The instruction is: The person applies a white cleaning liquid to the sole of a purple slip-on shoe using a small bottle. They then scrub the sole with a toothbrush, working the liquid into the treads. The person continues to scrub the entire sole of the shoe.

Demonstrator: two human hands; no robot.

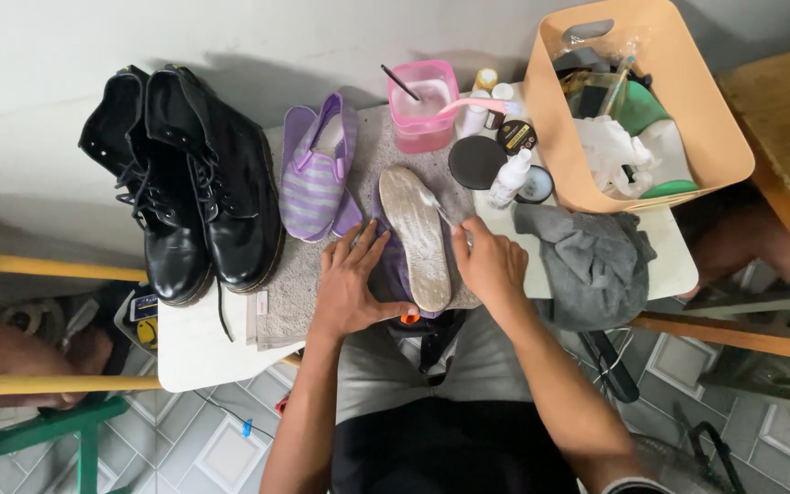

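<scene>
The purple slip-on shoe (413, 242) lies upturned near the front edge of the white bench (198, 343), its pale, scuffed, oval sole facing up, resting on a grey nubbly towel (290, 293). The left hand (354, 284) presses flat against the shoe's side, fingers spread, thumb hooked under the heel end. The right hand (486, 265) has its fingers pinched closed around a thin brush (436, 206) whose head meets the sole near the toe. A second shoe (314, 174) of the same kind, purple with pale stripes in soft woven cloth, sits upright just behind. Two tall black boots (185, 178) of glossy leather with laces stand at the left, side by side. Behind are a pink translucent plastic cup (422, 110), a round black lid (475, 162), several small bottles (509, 178), and a tan plastic basket (688, 119) with rounded corners. A crumpled grey cloth (596, 261) lies beside the right hand.
</scene>
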